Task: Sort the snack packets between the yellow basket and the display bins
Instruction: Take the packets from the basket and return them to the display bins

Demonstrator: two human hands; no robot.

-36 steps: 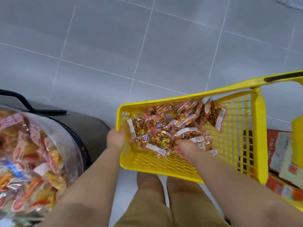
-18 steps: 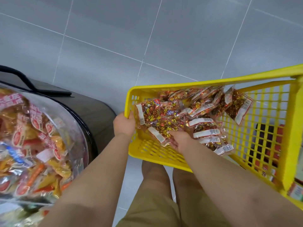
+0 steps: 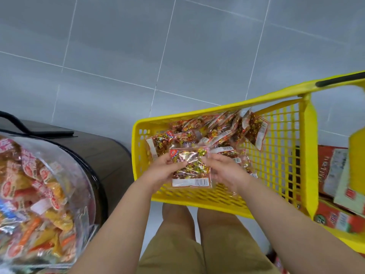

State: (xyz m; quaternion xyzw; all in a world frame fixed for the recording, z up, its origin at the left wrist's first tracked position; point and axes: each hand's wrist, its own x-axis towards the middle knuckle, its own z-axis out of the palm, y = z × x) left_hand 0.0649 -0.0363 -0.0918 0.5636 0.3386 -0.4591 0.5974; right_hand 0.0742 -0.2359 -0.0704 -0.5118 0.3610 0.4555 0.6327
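A yellow plastic basket (image 3: 217, 200) sits in front of my knees, with several clear snack packets (image 3: 223, 133) of gold and red sweets piled in it. Over its near left corner I hold one such packet (image 3: 190, 168) with both hands. My left hand (image 3: 164, 171) pinches its left edge, thumb on top. My right hand (image 3: 223, 171) grips its right edge. The packet's white barcode label faces me. At the left stands a clear display bin (image 3: 65, 175) full of orange and red snack packets.
A dark rounded stand (image 3: 102, 153) with a black handle lies behind the clear bin. A second yellow basket (image 3: 355, 147) at the right holds red and orange boxes (image 3: 335, 196). Grey tiled floor stretches beyond.
My left hand let go of the basket rim and joined my right hand on one packet, which has been lifted off the pile toward me. The view shifted left.
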